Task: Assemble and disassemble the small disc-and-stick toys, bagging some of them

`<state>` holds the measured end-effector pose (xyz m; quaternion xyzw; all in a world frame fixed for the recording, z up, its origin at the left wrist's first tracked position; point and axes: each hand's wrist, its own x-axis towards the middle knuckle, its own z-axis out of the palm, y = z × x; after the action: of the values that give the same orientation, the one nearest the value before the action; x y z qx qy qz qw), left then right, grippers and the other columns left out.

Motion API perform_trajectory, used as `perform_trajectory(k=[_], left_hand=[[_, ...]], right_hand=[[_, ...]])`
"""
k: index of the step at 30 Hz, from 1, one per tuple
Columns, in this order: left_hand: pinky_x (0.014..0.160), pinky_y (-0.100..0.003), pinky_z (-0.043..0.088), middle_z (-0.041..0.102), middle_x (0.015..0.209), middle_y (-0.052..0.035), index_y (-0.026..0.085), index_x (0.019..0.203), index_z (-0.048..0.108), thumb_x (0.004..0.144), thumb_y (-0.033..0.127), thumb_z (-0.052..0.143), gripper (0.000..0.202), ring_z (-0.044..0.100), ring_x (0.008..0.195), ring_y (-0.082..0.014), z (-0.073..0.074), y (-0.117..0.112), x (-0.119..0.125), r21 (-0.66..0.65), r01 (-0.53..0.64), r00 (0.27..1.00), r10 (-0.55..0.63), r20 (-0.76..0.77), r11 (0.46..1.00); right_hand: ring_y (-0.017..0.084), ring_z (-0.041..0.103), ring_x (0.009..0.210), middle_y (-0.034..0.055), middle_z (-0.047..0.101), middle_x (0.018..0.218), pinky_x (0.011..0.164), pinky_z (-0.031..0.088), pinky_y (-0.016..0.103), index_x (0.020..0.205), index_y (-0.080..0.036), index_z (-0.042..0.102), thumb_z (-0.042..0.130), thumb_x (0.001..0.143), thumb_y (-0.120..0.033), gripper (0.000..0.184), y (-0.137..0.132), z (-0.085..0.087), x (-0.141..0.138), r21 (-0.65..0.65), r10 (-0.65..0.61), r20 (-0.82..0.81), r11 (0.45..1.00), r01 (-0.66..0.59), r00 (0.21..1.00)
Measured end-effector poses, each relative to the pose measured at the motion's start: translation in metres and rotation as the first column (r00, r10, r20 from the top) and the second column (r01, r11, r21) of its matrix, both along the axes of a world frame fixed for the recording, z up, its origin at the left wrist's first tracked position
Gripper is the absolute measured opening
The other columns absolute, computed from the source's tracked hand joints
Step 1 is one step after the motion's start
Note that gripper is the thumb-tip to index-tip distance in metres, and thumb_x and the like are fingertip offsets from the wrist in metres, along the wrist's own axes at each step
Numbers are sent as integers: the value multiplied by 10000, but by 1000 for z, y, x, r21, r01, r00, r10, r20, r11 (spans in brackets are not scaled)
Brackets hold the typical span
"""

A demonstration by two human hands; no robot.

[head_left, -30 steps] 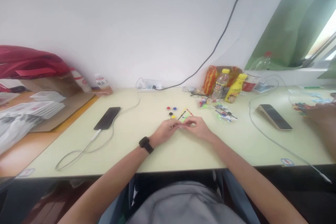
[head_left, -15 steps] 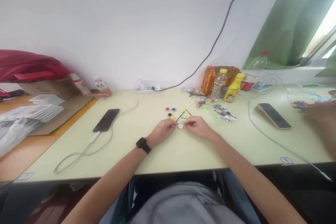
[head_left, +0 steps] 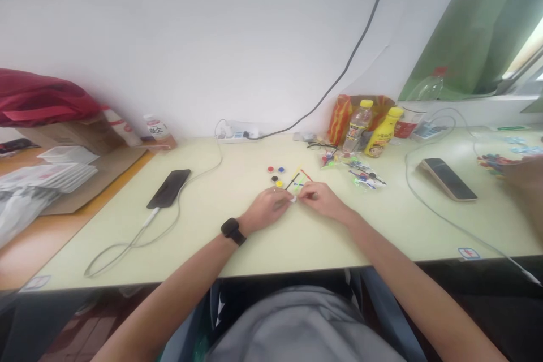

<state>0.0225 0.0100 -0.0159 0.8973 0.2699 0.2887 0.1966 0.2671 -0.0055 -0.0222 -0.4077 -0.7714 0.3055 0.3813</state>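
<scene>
My left hand [head_left: 268, 207], with a black watch on its wrist, pinches a small white piece [head_left: 293, 199] at its fingertips. Close on the other side of this piece is my right hand [head_left: 321, 200], thumb and finger pressed together; whether anything lies between them is too small to make out. Just beyond the hands are thin coloured sticks, among them a black stick [head_left: 291, 182] and a red stick [head_left: 306, 175]. Left of those lie small round discs: a red disc [head_left: 270, 169], a blue disc [head_left: 281, 169], a black disc [head_left: 274, 179] and a yellow disc [head_left: 279, 184].
Bagged coloured parts [head_left: 365, 174] lie to the right, before a yellow bottle [head_left: 384, 133] and a clear drink bottle [head_left: 355, 127]. A phone [head_left: 168, 188] on a cable is at left. Another device [head_left: 449, 179] and part of another person's arm [head_left: 524, 198] are at right.
The white piece, earlier flat between both hands' fingertips, is now tilted and mostly covered by my left fingers. The whole view has shifted slightly.
</scene>
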Motion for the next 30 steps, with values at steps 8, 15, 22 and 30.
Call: perform_trajectory(k=[8, 15, 22, 30], left_hand=[[1021, -460, 532, 742, 1134, -62, 262, 1099, 714, 981, 275, 617, 154, 669, 1113, -255, -3, -1, 4, -16, -29, 1000, 29, 11, 999], [1036, -456, 500, 708, 1151, -53, 258, 1098, 672, 947, 264, 653, 152, 639, 1125, -256, 0, -4, 5, -4, -26, 1000, 26, -16, 1000], [876, -376, 520, 687, 1046, -57, 222, 1014, 639, 954, 384, 651, 174, 626, 965, -221, 4, 1, 2, -82, -243, 959, 252, 128, 967], [635, -287, 416, 624, 815, -10, 203, 904, 595, 1063, 480, 438, 356, 542, 725, -161, 8, 6, -2, -191, -412, 883, 442, 156, 891]], right_hand=[[183, 630, 765, 49, 687, 859, 697, 494, 300, 835, -210, 766, 598, 847, -129, 186, 1, -3, 0, 5, 1, 35, 1000, -1, 999], [180, 622, 730, 52, 707, 847, 659, 490, 301, 835, -202, 755, 639, 873, -223, 124, 3, -7, 1, -28, 2, 26, 1000, -2, 1000], [160, 560, 639, 29, 674, 827, 603, 471, 298, 1140, -192, 721, 675, 898, -499, 394, -3, 2, 2, -45, -243, 27, 969, 244, 970], [133, 338, 514, -16, 325, 517, 550, 354, 310, 469, -235, 337, 475, 968, -711, 703, -4, 26, 14, -293, -112, -360, 956, 1, 926]])
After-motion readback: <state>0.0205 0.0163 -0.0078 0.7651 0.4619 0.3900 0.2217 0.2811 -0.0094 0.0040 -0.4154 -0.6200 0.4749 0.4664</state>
